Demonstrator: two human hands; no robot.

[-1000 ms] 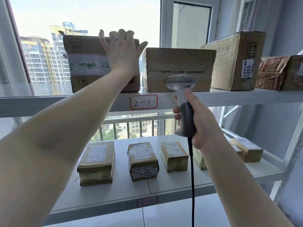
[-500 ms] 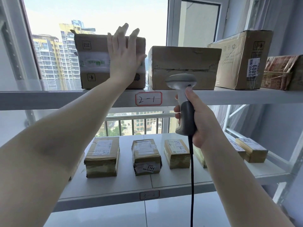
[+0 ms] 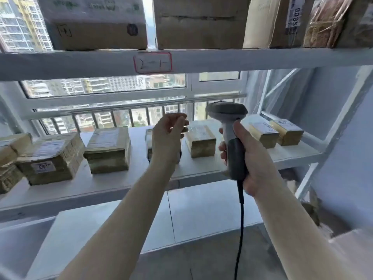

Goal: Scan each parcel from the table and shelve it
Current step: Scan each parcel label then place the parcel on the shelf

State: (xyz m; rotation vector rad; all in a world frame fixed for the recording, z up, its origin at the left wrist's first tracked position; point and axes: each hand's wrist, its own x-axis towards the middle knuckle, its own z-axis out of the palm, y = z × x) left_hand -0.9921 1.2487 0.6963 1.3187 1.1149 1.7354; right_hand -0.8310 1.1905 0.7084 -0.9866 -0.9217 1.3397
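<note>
At upper left of the frame a brown cardboard parcel with a pale tape band [image 3: 94, 23] sits on the white upper shelf [image 3: 222, 58], so shelving looks done. Mid-frame, the left hand [image 3: 168, 136] hangs empty, fingers loosely curled, before the small taped parcels [image 3: 109, 149] on the lower shelf. To its right, the right hand [image 3: 249, 158] grips the grey corded barcode scanner [image 3: 230, 126]. The next move probably calls for fetching another parcel from the surface, which is out of view.
</note>
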